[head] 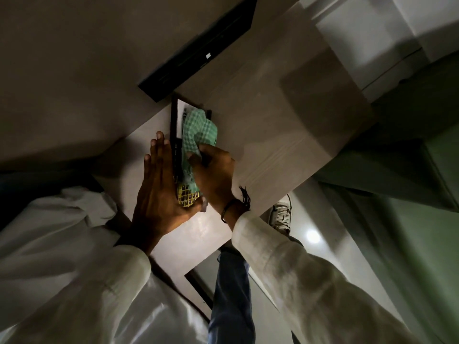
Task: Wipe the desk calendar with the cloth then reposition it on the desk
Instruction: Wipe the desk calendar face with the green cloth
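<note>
The desk calendar (179, 120) stands on the pale wooden desk (273, 135), seen from above, with a dark frame, a white face and a yellow date grid at its near end. My left hand (159, 184) lies flat along its left side and cups the near end, holding it. My right hand (213, 175) grips a green checked cloth (198, 135) and presses it onto the calendar's face. The cloth hides most of the face.
A black flat device (198, 48) lies on the desk just beyond the calendar. The desk's edge runs diagonally at the right, with floor, a shoe (282, 214) and green furniture (409, 170) below. White sleeves cover both forearms.
</note>
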The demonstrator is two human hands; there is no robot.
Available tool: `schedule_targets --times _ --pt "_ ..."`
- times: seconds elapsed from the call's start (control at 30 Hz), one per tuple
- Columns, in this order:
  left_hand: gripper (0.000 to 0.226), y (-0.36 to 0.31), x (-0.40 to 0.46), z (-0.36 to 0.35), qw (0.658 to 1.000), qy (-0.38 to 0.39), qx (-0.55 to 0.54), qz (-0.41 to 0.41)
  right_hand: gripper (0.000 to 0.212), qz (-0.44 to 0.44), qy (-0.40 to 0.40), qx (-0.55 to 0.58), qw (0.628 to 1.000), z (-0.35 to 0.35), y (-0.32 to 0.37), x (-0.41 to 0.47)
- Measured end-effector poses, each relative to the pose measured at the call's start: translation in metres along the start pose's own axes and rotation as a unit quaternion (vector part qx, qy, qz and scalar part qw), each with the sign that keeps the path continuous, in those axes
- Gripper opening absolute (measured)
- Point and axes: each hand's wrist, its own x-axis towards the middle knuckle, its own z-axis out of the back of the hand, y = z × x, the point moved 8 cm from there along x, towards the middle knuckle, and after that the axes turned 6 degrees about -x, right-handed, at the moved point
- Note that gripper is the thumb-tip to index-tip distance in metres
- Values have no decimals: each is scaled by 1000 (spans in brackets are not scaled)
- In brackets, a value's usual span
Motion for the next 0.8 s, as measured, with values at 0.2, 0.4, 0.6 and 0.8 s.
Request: schedule_targets --times 0.2,0.4,0.6,0.8 --pt "133 0 0 -3 1000 2 1 1 19 -19 26 -7 999 0 -6 9" --pt "134 3 0 -2 1000 16 -16 19 8 -13 27 -72 997 7 -17 8" --pt "134 6 9 -1 1000 10 -1 10 17 -11 31 -10 999 0 -7 13" --pt "133 3 6 -1 1000 18 4 12 10 -10 50 24 998 0 -10 15"
